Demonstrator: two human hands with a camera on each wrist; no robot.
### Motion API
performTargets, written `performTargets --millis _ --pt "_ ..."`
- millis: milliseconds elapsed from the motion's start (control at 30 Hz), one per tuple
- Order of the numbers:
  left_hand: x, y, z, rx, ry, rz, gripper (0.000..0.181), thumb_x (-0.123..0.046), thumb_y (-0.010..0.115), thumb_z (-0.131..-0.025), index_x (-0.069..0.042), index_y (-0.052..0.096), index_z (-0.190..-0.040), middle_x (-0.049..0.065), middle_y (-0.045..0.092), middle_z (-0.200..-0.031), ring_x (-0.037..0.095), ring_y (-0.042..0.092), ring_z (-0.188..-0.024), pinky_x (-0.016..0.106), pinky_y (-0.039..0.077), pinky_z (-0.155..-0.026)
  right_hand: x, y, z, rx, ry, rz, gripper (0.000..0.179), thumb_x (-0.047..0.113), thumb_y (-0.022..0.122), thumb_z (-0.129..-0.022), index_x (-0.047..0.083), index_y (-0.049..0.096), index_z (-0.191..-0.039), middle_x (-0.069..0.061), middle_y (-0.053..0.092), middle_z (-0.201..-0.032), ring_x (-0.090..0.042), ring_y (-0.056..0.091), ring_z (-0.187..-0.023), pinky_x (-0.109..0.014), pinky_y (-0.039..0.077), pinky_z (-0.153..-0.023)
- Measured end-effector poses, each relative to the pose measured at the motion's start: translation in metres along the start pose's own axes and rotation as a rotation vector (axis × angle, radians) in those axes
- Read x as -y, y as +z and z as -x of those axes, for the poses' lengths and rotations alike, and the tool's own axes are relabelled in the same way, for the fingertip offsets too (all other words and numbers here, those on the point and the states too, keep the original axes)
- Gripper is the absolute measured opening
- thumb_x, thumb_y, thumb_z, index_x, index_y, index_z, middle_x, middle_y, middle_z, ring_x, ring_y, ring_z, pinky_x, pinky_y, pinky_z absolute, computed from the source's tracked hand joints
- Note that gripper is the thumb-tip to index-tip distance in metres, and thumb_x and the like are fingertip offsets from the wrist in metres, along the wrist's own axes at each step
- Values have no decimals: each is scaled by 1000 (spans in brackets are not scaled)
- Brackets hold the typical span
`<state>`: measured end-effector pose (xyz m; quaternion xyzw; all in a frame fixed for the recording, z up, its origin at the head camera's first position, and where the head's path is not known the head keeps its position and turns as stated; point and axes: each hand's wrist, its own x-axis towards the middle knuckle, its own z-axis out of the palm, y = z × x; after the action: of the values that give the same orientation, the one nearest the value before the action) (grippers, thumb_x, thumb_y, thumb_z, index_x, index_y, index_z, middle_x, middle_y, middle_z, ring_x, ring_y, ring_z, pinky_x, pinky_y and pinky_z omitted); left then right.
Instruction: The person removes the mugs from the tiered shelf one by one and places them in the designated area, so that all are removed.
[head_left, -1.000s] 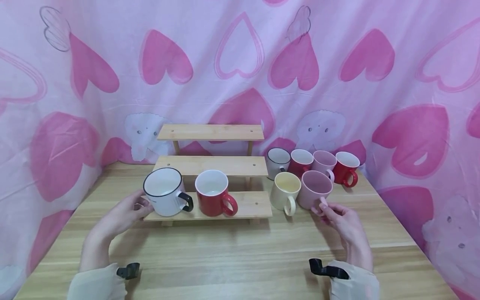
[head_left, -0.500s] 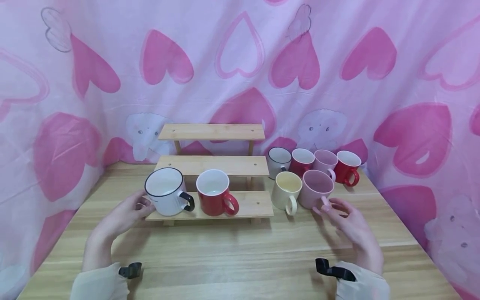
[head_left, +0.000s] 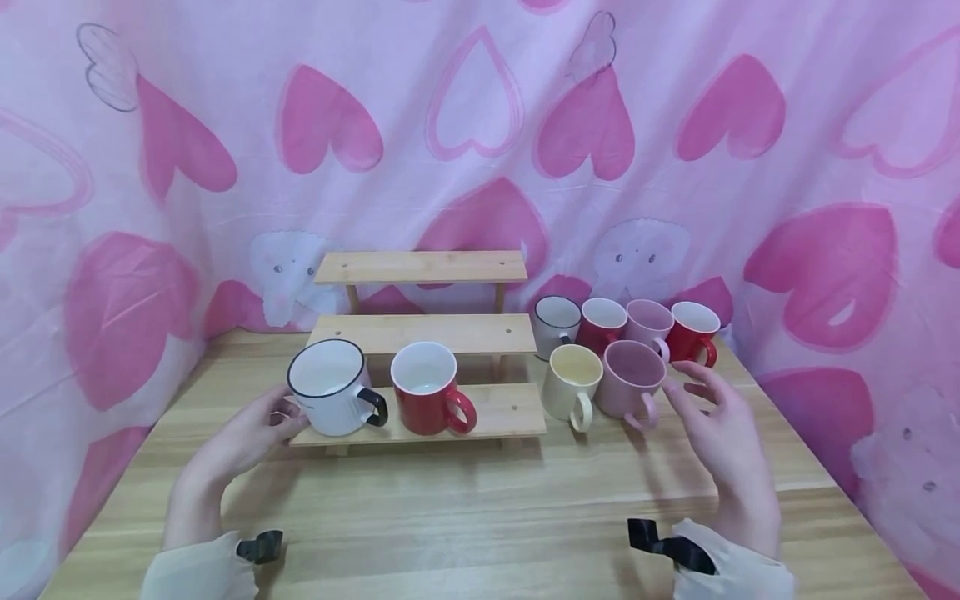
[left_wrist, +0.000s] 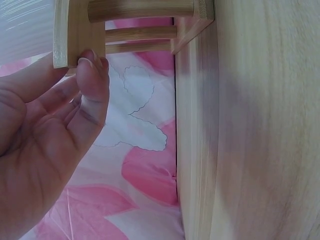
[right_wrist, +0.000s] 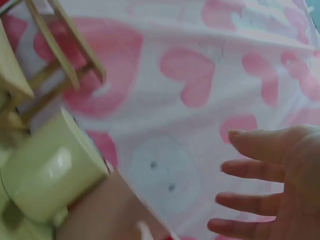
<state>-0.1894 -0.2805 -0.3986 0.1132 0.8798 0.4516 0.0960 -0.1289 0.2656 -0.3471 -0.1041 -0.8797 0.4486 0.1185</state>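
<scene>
A three-tier wooden shelf (head_left: pixel 420 333) stands on the table, and my left hand (head_left: pixel 251 429) pinches the left end of its lowest board (left_wrist: pixel 80 40) between thumb and fingers. On that board sit a white mug (head_left: pixel 330 392) with black rim and handle, and a red mug (head_left: pixel 420 392). My right hand (head_left: pixel 720 425) has its fingers apart and holds nothing, just right of the mauve-pink mug (head_left: pixel 630 379). In the right wrist view, the fingers (right_wrist: pixel 250 205) are spread. Left of the pink mug stands a cream mug (head_left: pixel 570 383).
Behind the cream and pink mugs is a row: a white mug (head_left: pixel 551 329), a red mug (head_left: pixel 596 329), a lighter pink mug (head_left: pixel 648 321) and another red mug (head_left: pixel 690 333). A pink heart-print curtain (head_left: pixel 480 100) hangs behind the wooden table (head_left: pixel 450 517).
My right hand has let go of the pink mug's handle and moved right and a little away from me. The left hand keeps its place on the shelf.
</scene>
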Motion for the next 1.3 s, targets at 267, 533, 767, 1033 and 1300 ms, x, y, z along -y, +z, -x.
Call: performTargets --millis 267,533,767,1033,1300 --pt "1 1 -4 1 15 14 37 -7 60 -96 1 46 -130 14 57 -100 25 57 -91 40 56 -70 37 30 2 -100 -118 -188 38 25 61 -98 5 60 -130 -10 58 -124 -17 53 -107 -17 52 -72" --pt "0 -1 -1 -4 12 21 38 -7 61 -95 2 46 -129 15 56 -99 25 57 -90 41 57 -69 69 77 7 -3 -306 -274 23 12 65 -95 6 68 -117 -7 63 -114 -15 61 -91 -19 51 -74" --pt "2 0 3 -5 15 19 37 -7 62 -95 1 47 -128 14 57 -98 25 57 -90 40 57 -68 85 117 19 125 -385 -263 21 13 68 -93 12 69 -114 -3 65 -112 -15 62 -100 -38 54 -82" --pt "6 0 6 -20 7 20 40 -6 62 -95 2 46 -131 14 56 -98 24 56 -89 40 57 -67 101 154 32 293 -382 -212 30 17 67 -94 12 64 -123 1 63 -113 -15 61 -98 -36 55 -78" --pt "7 2 3 -9 11 19 39 -8 61 -96 0 46 -131 14 56 -99 25 56 -90 40 56 -67 99 170 36 418 -346 -251 27 26 66 -95 10 62 -116 -2 64 -106 -20 63 -94 -33 56 -76"
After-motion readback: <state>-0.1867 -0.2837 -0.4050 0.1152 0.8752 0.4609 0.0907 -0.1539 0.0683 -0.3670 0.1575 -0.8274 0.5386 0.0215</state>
